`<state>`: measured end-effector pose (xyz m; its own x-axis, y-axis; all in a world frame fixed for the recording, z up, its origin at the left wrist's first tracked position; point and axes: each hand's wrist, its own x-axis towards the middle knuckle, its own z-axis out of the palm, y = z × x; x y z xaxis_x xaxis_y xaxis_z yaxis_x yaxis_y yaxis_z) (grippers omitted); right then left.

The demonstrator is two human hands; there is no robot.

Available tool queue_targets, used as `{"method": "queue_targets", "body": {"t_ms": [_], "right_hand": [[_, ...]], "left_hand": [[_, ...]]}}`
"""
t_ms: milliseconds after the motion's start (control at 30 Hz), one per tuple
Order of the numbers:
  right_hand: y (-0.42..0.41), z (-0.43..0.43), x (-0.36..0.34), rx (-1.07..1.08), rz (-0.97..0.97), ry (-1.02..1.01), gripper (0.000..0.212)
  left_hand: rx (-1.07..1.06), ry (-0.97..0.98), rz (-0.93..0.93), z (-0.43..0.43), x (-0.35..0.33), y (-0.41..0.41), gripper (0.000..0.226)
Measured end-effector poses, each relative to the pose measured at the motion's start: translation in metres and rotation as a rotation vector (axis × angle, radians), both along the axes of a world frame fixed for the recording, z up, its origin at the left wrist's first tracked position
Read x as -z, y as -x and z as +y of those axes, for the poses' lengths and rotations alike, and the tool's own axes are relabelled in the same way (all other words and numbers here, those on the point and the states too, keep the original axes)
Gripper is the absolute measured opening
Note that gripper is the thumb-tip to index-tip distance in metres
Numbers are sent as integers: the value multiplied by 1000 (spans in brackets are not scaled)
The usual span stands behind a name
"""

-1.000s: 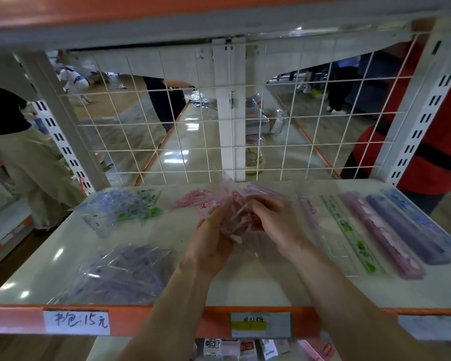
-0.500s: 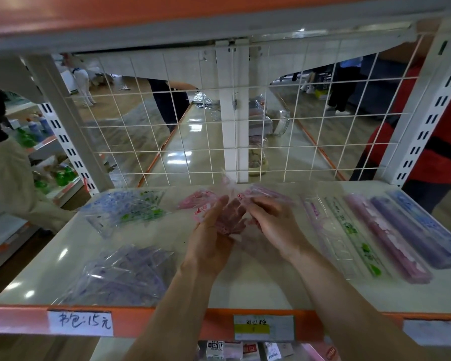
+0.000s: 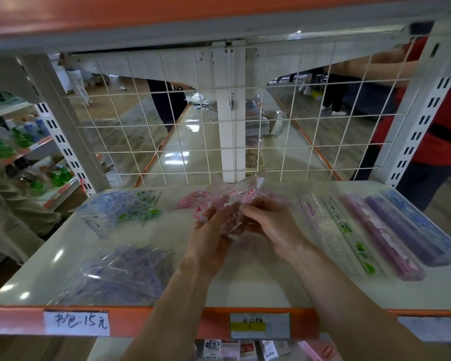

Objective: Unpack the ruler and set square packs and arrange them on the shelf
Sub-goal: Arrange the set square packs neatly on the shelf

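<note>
Both hands meet above the middle of the shelf [image 3: 245, 287]; the left hand [image 3: 208, 241] and the right hand [image 3: 274, 225] each curl their fingers round a pink set square pack [image 3: 241, 198] in crinkled clear plastic, holding it just off the board; blue-green packs [image 3: 123, 209] lie at the back left; purple packs [image 3: 120, 274] lie at the front left; a row of ruler packs [image 3: 380, 235] lies lengthwise on the right; a wire grid [image 3: 141, 126] closes the back.

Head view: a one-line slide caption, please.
Left hand and right hand grip a pink pack over the shelf, set-square bags left, ruler packs right.
</note>
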<state>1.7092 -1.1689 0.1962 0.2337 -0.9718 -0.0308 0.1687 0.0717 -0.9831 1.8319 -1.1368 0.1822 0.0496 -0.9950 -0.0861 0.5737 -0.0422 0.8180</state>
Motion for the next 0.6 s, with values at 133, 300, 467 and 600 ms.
{"method": "queue_targets", "body": {"t_ms": [133,300,467,600], "right_hand": [[3,-3,2,82,42,-32,11],[14,-9,-6,214,-325,-100,13],[14,-11,-9,243,-309,-104,19],[27,-15,-18,186,-148,51,22]], "left_hand": [[-78,-29,-4,1,0,1,11],[-91,-71,-80,1,-2,5,10],[-164,-90,2,2,-7,3,7],[-223,-85,125,0,-6,-1,7]]}}
